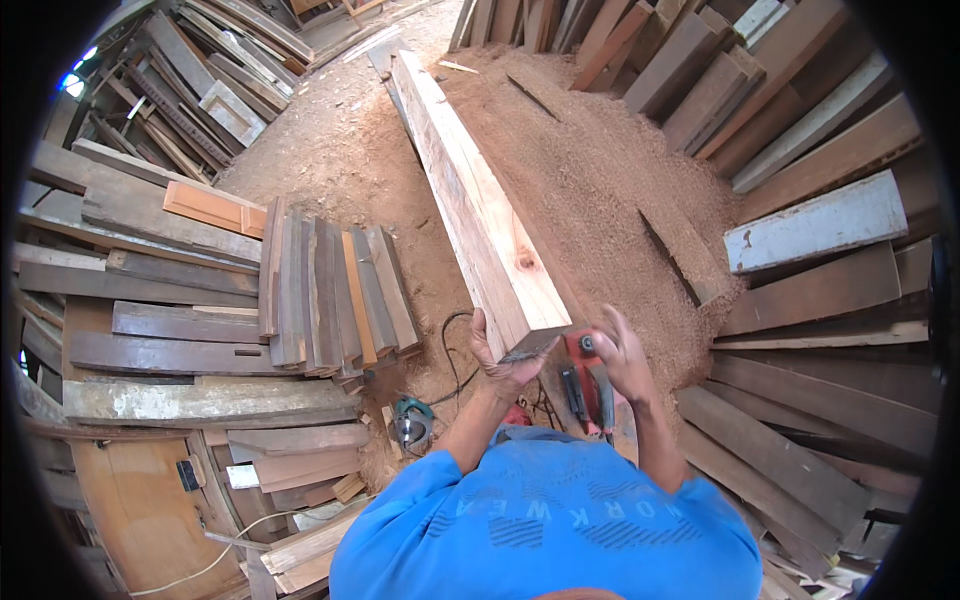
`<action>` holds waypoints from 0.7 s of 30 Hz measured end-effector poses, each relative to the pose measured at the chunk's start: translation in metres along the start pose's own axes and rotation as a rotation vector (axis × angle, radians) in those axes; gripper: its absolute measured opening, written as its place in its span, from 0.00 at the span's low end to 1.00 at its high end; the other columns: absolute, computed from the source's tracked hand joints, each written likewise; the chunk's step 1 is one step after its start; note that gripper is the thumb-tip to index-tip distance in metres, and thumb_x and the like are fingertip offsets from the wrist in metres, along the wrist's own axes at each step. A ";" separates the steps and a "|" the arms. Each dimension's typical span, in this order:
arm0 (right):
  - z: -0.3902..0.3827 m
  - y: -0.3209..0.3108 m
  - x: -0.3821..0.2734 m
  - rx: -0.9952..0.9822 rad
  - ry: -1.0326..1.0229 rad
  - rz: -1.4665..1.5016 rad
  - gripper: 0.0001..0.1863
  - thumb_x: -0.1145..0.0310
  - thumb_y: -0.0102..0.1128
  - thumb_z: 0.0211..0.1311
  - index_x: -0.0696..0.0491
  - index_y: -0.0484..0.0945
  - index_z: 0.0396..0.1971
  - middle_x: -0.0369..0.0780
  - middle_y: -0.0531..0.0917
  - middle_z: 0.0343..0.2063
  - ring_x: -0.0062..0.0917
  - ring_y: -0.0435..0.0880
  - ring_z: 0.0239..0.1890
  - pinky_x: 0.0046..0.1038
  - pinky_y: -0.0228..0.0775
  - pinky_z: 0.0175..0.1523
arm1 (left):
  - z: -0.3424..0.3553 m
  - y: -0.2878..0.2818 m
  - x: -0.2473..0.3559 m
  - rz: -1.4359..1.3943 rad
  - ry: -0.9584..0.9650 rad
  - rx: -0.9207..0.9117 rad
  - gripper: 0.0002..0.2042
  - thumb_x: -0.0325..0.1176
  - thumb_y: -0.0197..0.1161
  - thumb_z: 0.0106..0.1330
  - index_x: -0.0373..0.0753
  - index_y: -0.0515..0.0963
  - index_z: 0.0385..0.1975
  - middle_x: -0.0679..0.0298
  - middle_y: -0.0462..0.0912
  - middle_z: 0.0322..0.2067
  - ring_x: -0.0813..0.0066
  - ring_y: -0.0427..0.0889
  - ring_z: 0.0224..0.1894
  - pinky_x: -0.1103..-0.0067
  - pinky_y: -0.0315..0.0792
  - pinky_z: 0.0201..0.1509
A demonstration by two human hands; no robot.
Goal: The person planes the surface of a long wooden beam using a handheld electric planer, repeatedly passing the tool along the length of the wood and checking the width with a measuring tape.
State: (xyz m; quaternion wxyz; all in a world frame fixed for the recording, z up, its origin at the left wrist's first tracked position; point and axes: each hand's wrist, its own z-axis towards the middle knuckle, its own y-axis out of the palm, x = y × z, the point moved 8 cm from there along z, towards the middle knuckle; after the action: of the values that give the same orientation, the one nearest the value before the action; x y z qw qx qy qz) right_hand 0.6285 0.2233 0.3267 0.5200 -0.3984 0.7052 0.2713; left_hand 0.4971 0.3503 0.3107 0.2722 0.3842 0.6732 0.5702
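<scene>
A long, thick beam of pale planed wood (484,210), with a knot near its close end, runs away from me up the middle of the view. My left hand (500,355) is closed on the close end of the beam, fingers up its left side. Just right of that end my right hand (620,355) is open, fingers raised and apart, over a red power planer (582,395). Whether it touches the planer I cannot tell. A teal circular saw (410,425) and a black cable lie low to my left.
Boards are stacked on the left (170,320), with a short bundle (335,295) beside the beam. More planks (800,300) line the right side and far corners (210,70). Wood shavings (610,180) cover the ground, with loose boards (680,260) among them. A pale cable crosses the lower left.
</scene>
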 end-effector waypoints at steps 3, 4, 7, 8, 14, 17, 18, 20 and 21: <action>0.034 0.048 -0.033 -0.151 -0.077 -0.198 0.52 0.49 0.67 0.60 0.65 0.53 0.73 0.65 0.72 0.63 0.51 0.72 0.68 0.42 0.62 0.72 | -0.005 -0.040 -0.004 0.057 -0.001 0.057 0.37 0.64 0.55 0.65 0.49 0.65 0.71 0.58 0.75 0.64 0.54 0.77 0.63 0.51 0.76 0.63; 0.046 0.066 -0.029 -0.157 -0.109 -0.349 0.52 0.50 0.67 0.60 0.65 0.52 0.73 0.65 0.71 0.63 0.51 0.72 0.68 0.41 0.62 0.72 | -0.002 -0.057 -0.006 0.077 -0.005 0.071 0.38 0.63 0.54 0.65 0.49 0.63 0.72 0.58 0.74 0.65 0.54 0.76 0.64 0.51 0.74 0.64; 0.063 0.081 0.021 -0.160 -0.152 -0.469 0.52 0.52 0.67 0.59 0.64 0.50 0.74 0.66 0.70 0.63 0.53 0.71 0.68 0.40 0.60 0.73 | 0.002 -0.081 -0.006 0.155 0.021 0.039 0.39 0.61 0.54 0.67 0.43 0.60 0.73 0.54 0.71 0.66 0.54 0.76 0.64 0.56 0.72 0.67; 0.062 0.084 0.035 -0.163 -0.152 -0.452 0.53 0.53 0.68 0.58 0.64 0.49 0.74 0.66 0.70 0.63 0.53 0.71 0.68 0.39 0.60 0.73 | -0.003 -0.091 -0.004 0.171 0.033 0.032 0.39 0.60 0.55 0.68 0.41 0.59 0.73 0.54 0.71 0.66 0.54 0.76 0.63 0.57 0.73 0.67; 0.059 0.095 0.076 -0.138 0.084 -0.774 0.57 0.61 0.70 0.54 0.62 0.41 0.76 0.64 0.73 0.59 0.58 0.74 0.63 0.47 0.66 0.68 | 0.007 -0.236 0.076 1.096 0.024 0.592 0.42 0.51 0.61 0.69 0.35 0.51 0.75 0.48 0.72 0.64 0.56 0.78 0.61 0.60 0.72 0.66; 0.057 0.107 0.092 -0.083 0.035 -0.947 0.57 0.63 0.70 0.54 0.60 0.41 0.76 0.63 0.75 0.55 0.59 0.77 0.58 0.51 0.69 0.63 | 0.046 -0.199 0.079 1.336 0.176 0.506 0.50 0.52 0.67 0.65 0.28 0.45 0.75 0.40 0.72 0.63 0.47 0.77 0.61 0.60 0.69 0.68; 0.057 0.110 0.098 -0.114 0.048 -0.959 0.56 0.62 0.69 0.54 0.59 0.42 0.76 0.63 0.76 0.54 0.58 0.77 0.57 0.51 0.69 0.62 | 0.051 -0.185 0.072 1.553 0.139 0.572 0.54 0.53 0.69 0.62 0.26 0.42 0.75 0.35 0.68 0.64 0.43 0.74 0.63 0.59 0.68 0.69; 0.054 0.117 0.111 -0.166 0.066 -0.984 0.53 0.61 0.68 0.54 0.58 0.46 0.75 0.64 0.76 0.53 0.58 0.78 0.55 0.52 0.70 0.61 | 0.066 -0.156 0.058 1.986 0.064 0.701 0.62 0.54 0.73 0.56 0.21 0.36 0.74 0.26 0.60 0.66 0.34 0.69 0.66 0.58 0.65 0.70; 0.057 0.117 0.123 -0.179 0.015 -0.883 0.47 0.61 0.67 0.56 0.57 0.53 0.74 0.62 0.76 0.54 0.57 0.78 0.55 0.52 0.71 0.60 | 0.071 -0.155 0.057 2.061 0.177 0.730 0.63 0.53 0.74 0.55 0.20 0.35 0.73 0.25 0.59 0.67 0.33 0.68 0.66 0.58 0.65 0.71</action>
State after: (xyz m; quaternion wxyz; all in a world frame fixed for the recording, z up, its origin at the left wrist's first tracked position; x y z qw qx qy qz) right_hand 0.5416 0.2966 0.1885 0.5443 -0.7063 0.4454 0.0804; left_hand 0.4901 0.4283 0.1488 -0.5144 0.7779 0.1744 0.3160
